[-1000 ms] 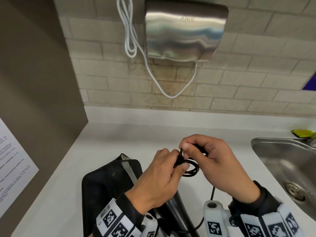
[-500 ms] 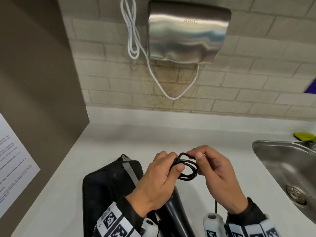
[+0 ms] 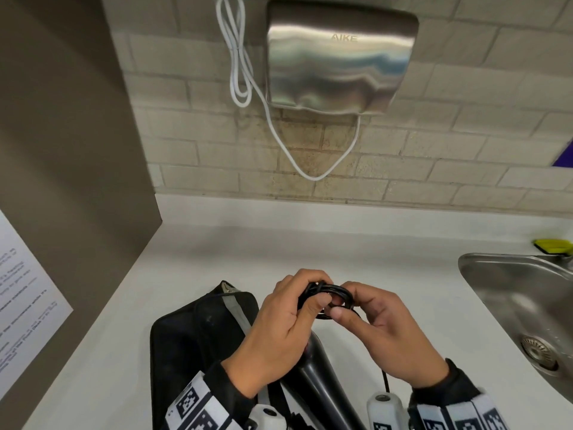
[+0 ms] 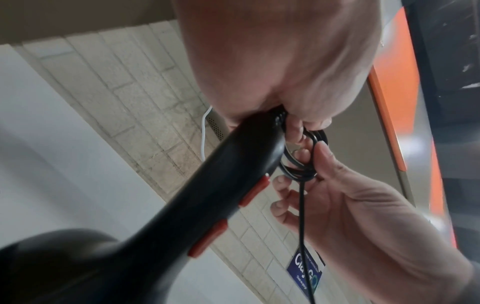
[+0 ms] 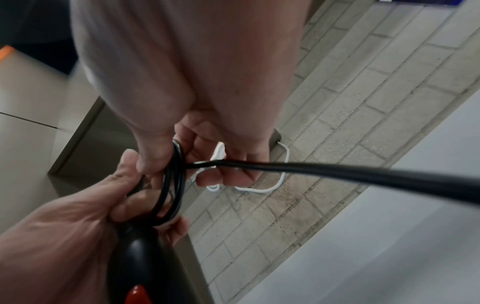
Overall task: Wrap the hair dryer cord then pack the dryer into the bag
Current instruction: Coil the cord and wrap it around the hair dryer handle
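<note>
A: Where was the hair dryer point(image 3: 313, 377)?

B: Black, red switches. It was held over the white table point(image 3: 198, 268), handle end up by the hands, body low near the wrists. It was in front of the black bag point(image 3: 198, 330), which lay flat on the table at left.

A: Left hand point(image 3: 279, 333)?

B: Its grip was wrapped round the top of the handle, with the thumb pressed on the coiled cord point(image 3: 333, 291).

A: Right hand point(image 3: 381, 330)?

B: Its grip was a pinch on the cord coil, thumb and fingers on the loops. The right wrist view showed several black loops stacked at the handle end, with one strand running off toward the camera. The left wrist view showed a loose strand hanging straight down past the right palm.

A: Was the cord fully wrapped?

B: No, that tail was still loose. The plug couldn't be seen.

A: Was the dryer touching the bag?

B: Couldn't tell; the arms hid it.

A: Anything else?

B: A steel hand dryer point(image 3: 338, 57) on the brick wall with a white cable point(image 3: 238, 57) looped beside it. A steel sink point(image 3: 521, 305) at right and a yellow-green sponge point(image 3: 553, 246) behind it.
</note>
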`<state>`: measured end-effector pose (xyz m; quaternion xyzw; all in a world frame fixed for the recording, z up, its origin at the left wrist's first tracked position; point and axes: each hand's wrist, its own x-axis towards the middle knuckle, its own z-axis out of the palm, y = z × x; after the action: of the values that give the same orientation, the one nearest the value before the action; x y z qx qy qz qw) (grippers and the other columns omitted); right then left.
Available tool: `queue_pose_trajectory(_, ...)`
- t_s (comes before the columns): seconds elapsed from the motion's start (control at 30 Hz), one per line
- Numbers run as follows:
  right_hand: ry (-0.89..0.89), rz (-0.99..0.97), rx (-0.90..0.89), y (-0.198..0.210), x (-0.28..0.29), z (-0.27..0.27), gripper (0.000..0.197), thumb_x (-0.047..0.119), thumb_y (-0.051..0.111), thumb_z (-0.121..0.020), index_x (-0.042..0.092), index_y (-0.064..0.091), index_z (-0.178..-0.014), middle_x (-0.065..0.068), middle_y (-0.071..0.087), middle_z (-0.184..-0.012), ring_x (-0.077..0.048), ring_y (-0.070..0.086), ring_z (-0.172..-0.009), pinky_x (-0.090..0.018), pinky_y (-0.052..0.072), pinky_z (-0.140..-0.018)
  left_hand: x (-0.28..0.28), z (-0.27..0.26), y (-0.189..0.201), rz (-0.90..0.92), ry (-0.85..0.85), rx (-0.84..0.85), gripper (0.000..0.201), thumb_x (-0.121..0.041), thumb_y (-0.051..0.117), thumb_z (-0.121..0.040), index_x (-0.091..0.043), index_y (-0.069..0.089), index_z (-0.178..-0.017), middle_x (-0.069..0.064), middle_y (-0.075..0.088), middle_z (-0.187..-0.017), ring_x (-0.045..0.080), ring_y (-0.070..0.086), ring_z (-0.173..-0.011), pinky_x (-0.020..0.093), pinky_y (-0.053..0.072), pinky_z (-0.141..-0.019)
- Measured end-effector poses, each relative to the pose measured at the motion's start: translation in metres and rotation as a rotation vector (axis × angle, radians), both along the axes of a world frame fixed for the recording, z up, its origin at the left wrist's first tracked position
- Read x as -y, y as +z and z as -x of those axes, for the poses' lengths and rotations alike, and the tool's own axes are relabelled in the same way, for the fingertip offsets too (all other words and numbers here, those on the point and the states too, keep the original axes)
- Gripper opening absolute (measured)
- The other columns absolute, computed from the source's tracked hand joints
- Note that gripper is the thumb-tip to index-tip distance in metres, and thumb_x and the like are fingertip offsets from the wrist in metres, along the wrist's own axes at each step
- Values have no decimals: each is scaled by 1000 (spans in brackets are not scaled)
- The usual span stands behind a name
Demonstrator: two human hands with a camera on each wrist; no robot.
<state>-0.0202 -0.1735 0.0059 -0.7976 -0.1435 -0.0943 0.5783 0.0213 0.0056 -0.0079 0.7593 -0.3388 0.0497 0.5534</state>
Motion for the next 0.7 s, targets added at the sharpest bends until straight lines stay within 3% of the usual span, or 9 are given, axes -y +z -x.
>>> queue_pose_trajectory(0.1,10,-9,-17,1,-2,-1,20,32,65,-87,13,70,-91,-13,68,-85,-35,61,-87,-59,46,-86,1,2,-2,6,29,-19,11,-33,46,-102,-40,54,-107,-29,57,-72,-1,55,-65,10,37,-64)
queue_pose_trajectory(0.2,-11,-37,-19,-1,-6,-2,16,27,66,-88,12,71,-94,-11,70,-87,-31,64,-89,-57,48,-87,2,3,-2,9,63,-31,9,-40,44,-101,-40,53,-102,-28,57,-69,0,54,-63,10,36,-61)
queue_pose_trajectory(0.3,-67,-64,48,-6,-13,-1,12,17,70,-88,18,70,-100,-7,72,-91,-26,66,-90,-50,51,-87,3,4,1,25,67,-50,15,-42,42,-102,-34,55,-100,-27,58,-68,1,54,-62,11,37,-60)
queue_pose_trajectory(0.37,-234,-105,173,-12,-22,2,30,14,76,-79,25,63,-104,-1,69,-94,-23,64,-90,-39,52,-83,4,4,3,45,69,-55,19,-40,42,-100,-28,57,-97,-24,57,-66,3,53,-60,12,37,-60)
queue_pose_trajectory(0.43,-447,-6,367,-18,-31,5,33,17,80,-78,27,57,-99,3,62,-99,-21,60,-93,-29,48,-79,6,4,6,64,74,-65,21,-37,42,-100,-23,57,-96,-22,56,-64,6,52,-59,13,38,-59)
queue_pose_trajectory(0.5,-549,210,511,-22,-39,7,19,22,70,-82,27,61,-97,-1,57,-107,-22,55,-98,-27,45,-81,8,5,7,89,71,-81,23,-35,42,-100,-18,57,-95,-20,54,-64,3,51,-58,11,39,-59)
queue_pose_trajectory(0.63,-615,436,430,-26,-46,8,17,30,60,-88,24,71,-99,-3,55,-120,-22,46,-104,-30,42,-84,8,3,4,69,110,-70,22,-39,41,-102,-24,54,-93,-18,53,-67,6,48,-60,21,38,-60)
queue_pose_trajectory(0.7,-579,413,333,-19,-50,12,12,31,62,-87,29,71,-96,5,52,-123,-17,43,-108,-16,36,-89,8,2,0,56,140,-56,22,-45,39,-103,-30,52,-94,-19,53,-66,10,50,-61,24,38,-61)
